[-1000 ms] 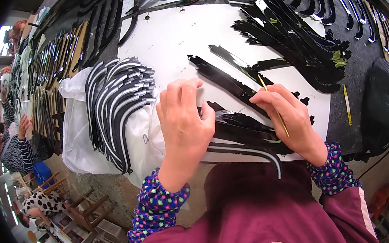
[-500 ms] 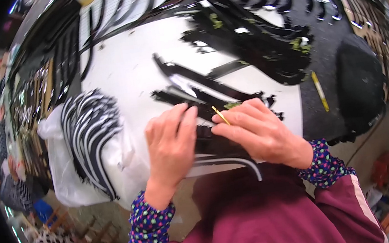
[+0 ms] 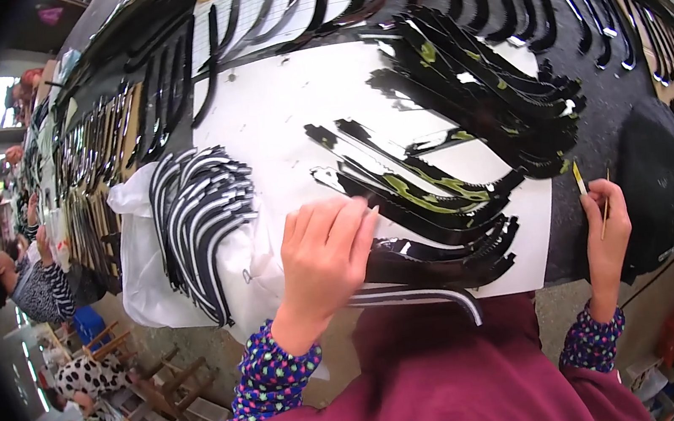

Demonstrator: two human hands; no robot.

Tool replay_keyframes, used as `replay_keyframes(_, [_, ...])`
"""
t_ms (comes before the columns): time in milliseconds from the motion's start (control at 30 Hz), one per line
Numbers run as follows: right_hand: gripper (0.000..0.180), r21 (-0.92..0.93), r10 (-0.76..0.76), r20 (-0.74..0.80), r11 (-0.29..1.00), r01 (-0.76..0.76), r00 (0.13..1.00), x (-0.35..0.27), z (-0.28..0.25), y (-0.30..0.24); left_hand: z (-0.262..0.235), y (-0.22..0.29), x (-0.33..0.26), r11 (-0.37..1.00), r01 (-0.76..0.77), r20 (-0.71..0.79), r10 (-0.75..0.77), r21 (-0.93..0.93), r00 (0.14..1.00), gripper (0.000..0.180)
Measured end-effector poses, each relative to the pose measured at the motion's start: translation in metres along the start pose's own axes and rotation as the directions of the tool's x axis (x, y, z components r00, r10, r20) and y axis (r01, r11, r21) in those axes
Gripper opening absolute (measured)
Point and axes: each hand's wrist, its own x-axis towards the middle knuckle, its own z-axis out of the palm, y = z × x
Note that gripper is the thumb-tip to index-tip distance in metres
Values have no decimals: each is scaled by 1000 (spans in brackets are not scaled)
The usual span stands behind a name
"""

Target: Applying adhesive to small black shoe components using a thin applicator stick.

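Note:
My left hand [image 3: 327, 250] is closed, its bent fingers over the left ends of a bunch of glossy black curved strips [image 3: 454, 256]. What those fingertips pinch, if anything, is hidden. Off to the right, my right hand [image 3: 606, 218] grips a slim yellow tool [image 3: 579, 177] between thumb and forefinger. A second thin stick [image 3: 605, 205] pokes out of the same hand. Above the bunch lie more black strips [image 3: 430, 202] with yellow-green patches. One black strip with a pale line [image 3: 425, 294] curves along the board's near edge.
A white board [image 3: 288, 98] covers the table's middle. A large black strip heap [image 3: 492, 96] lies far right, a fanned white-edged stack [image 3: 206, 219] on white plastic at left. Beyond my right hand sits a dark rounded object [image 3: 656, 177]. More strips line the far edge. People are at left.
My right hand has moved right, off the strips, and taken up the yellow tool that lay on the table. My left hand stays by the strips, its fingers now more closed.

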Motion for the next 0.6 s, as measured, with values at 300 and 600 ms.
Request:
replay_keyframes(300, [5, -137, -59, 145, 987, 80, 988, 0, -8, -6, 11, -28, 29, 979, -65, 136, 38, 193, 990, 50])
replay_keyframes(600, [11, 304, -76, 79, 951, 48, 994, 17, 0, -92, 5, -35, 34, 991, -43, 152, 23, 128, 988, 52])
